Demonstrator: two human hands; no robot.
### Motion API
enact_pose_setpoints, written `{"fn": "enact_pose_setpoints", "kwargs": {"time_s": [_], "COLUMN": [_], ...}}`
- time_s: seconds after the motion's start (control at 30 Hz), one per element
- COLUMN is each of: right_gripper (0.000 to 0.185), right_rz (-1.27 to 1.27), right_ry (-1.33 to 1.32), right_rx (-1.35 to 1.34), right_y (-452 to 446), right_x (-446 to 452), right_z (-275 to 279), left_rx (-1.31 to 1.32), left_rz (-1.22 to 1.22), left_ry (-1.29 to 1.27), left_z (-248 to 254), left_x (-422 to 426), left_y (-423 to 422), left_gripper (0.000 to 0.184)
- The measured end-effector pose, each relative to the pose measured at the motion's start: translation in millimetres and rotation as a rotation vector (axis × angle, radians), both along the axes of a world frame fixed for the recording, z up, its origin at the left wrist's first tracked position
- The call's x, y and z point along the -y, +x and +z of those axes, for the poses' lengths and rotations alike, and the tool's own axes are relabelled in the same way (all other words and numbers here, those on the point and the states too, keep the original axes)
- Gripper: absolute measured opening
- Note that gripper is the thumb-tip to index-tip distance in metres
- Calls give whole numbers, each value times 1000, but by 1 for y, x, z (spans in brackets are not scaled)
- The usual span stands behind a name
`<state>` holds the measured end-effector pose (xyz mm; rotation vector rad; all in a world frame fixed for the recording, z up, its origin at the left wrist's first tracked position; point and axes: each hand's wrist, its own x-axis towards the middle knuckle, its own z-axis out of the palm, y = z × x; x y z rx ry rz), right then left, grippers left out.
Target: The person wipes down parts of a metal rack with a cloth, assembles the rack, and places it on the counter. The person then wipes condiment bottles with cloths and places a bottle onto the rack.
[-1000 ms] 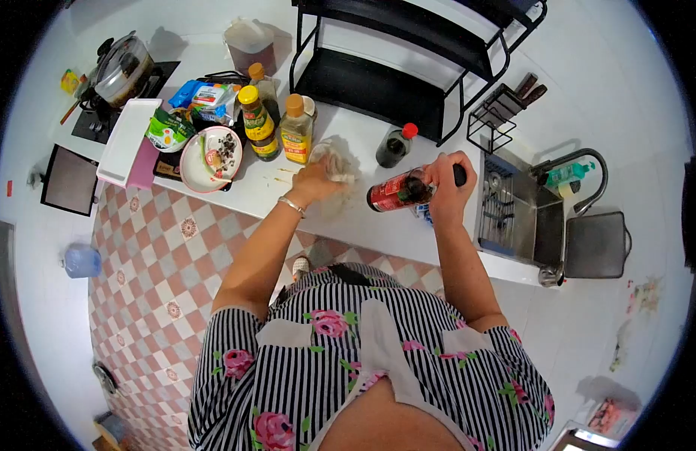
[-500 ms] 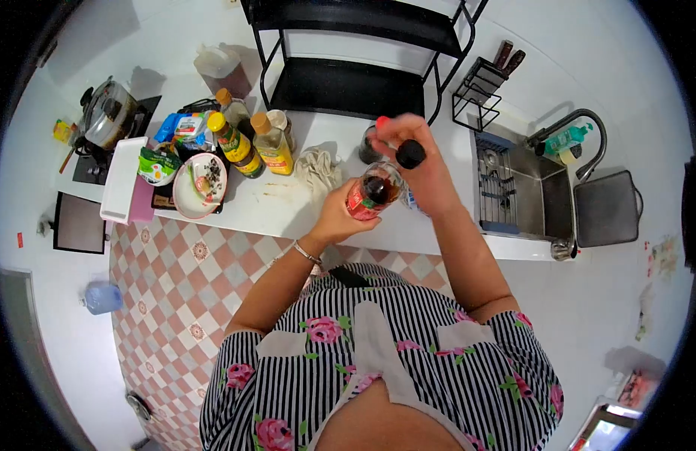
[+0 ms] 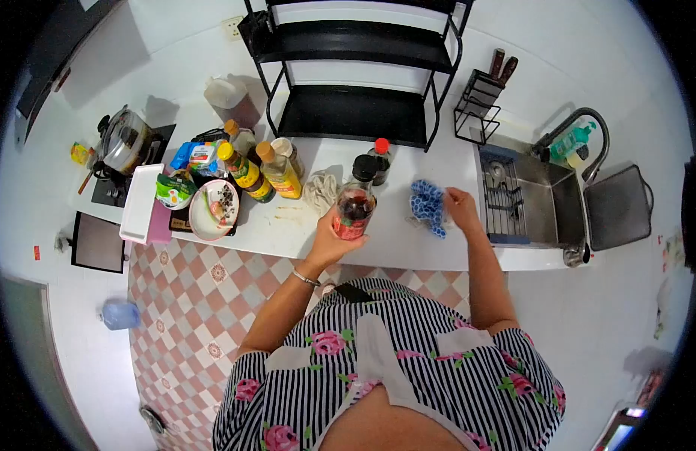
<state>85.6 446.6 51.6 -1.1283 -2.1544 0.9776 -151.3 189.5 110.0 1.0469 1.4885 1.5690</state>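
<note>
A bottle of dark liquid (image 3: 355,204), with a black cap and a red label, stands upright in my left hand (image 3: 333,239), whose fingers wrap round its lower part. My right hand (image 3: 463,209) is at the right edge of a crumpled blue patterned cloth (image 3: 427,206), fingers pinched at its side; the cloth looks slightly blurred. Behind the held bottle is a smaller dark bottle with a red cap (image 3: 380,159). A crumpled beige cloth (image 3: 320,193) lies just left of the held bottle.
Several sauce and oil bottles (image 3: 280,174) stand to the left, near a bowl with food scraps (image 3: 214,210) and a pink-and-white bin (image 3: 145,207). A black rack (image 3: 351,113) stands at the back. On the right are a knife holder (image 3: 479,101) and a sink (image 3: 551,197).
My right hand has moved from the held bottle's top down and right to the blue cloth. The black cap now sits on the bottle. The view has shifted.
</note>
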Motion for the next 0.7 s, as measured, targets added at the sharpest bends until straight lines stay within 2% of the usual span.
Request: {"fn": "enact_pose_setpoints", "kwargs": {"time_s": [0.03, 0.1, 0.2, 0.27, 0.33, 0.37, 0.4, 0.43, 0.47, 0.5, 0.57, 0.6, 0.63, 0.7], "right_gripper": [25, 19, 17, 16, 19, 24, 25, 24, 23, 14, 9, 11, 14, 18], "right_rz": [-2, -5, 109, 231, 516, 710, 769, 755, 718, 555, 405, 345, 282, 200], "right_ry": [-25, -69, -332, -472, -366, -191, -172, -50, 33, 26, -19, -66, -114, -280], "right_rx": [-14, -41, -586, -811, -918, -921, -950, -746, -701, -653, -670, -700, -729, -810], "right_y": [10, 19, 2, -4, -28, -43, -60, -72, -88, -93, -99, -104, -108, -110], "right_x": [-11, -5, 33, 59, 81, 75, 89, 95, 104, 114, 121, 121, 121, 119], "right_z": [-6, 57, 142, 186, 220, 213, 218, 220, 219, 220, 215, 213, 211, 211], "left_rx": [11, 2, -15, 28, -1, -16, -56, -96, -137, -183, -271, -270, -499, -958], "left_rz": [-3, -6, -8, -26, -69, -90, -96, -99, -98, -74, -14, 6, 28, 75], "left_ry": [0, 11, 26, 22, 8, 2, 4, 8, 13, -4, -41, 114, 134, 169], "left_z": [-1, -1, 1, 11, 7, 6, 8, 11, 15, 27, 48, 32, 18, 27], "left_x": [0, -3, -6, -8, -12, -13, -14, -16, -18, -19, -15, -18, -18, -18], "left_y": [1, 3, 8, 14, 18, 20, 24, 30, 35, 39, 47, 45, 42, 43], "left_gripper": [62, 62, 62, 61, 61, 61, 60, 60, 59, 61, 64, 64, 64, 64]}}
